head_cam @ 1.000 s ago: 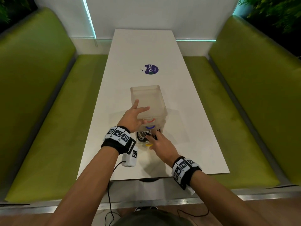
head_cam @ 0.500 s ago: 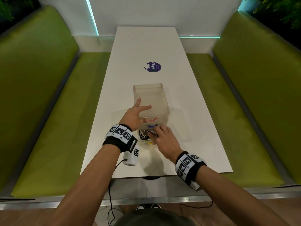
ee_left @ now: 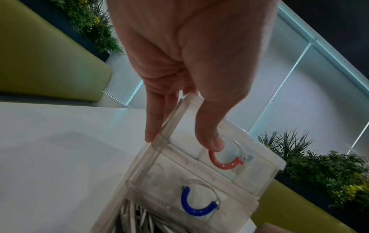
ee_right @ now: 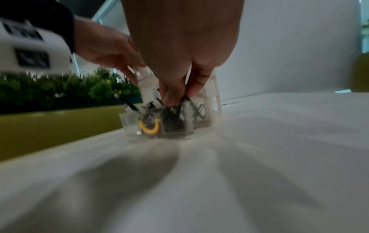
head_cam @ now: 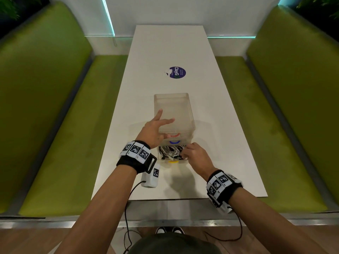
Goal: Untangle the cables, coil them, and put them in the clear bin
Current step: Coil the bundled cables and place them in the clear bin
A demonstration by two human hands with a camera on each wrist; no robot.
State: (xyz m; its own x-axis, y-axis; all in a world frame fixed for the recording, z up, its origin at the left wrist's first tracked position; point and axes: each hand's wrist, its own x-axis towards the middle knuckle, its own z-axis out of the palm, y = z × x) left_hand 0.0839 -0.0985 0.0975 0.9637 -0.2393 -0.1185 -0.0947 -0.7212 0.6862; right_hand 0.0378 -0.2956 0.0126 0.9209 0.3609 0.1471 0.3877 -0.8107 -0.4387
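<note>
— Cables (head_cam: 171,152), white and black, tangled in a heap. Lying in the bottom drawer (head_cam: 165,161) of the clear bin (head_cam: 174,107), pulled out toward the person.
— Held?
— Pinched by the right hand (head_cam: 196,154): thumb and fingertips curled down into the heap, closed on a few strands. Too blurred in the right wrist view to tell which strands.
— And the left hand (head_cam: 154,131)?
— Laid on the near left corner of the clear bin, gripping nothing. Fingers straight and spread over the top and left edge, thumb pressed on the front just above the red handle (ee_left: 224,162).
— More on the clear bin?
— Three drawers stacked: red handle on top, blue handle (ee_left: 197,203) in the middle, yellow handle (ee_right: 149,126) on the open bottom drawer. Upper two pushed in.
— Standing where?
— On the white tabletop (head_cam: 211,107), along its middle, toward the near end. Farther along, well apart, a round dark-blue sticker (head_cam: 177,72). Near the left wrist, a small white box (head_cam: 151,177) with a black-and-white marker and a black cord running past the near edge. Marker bands on both wrists. Green benches (head_cam: 55,125) on either side.
</note>
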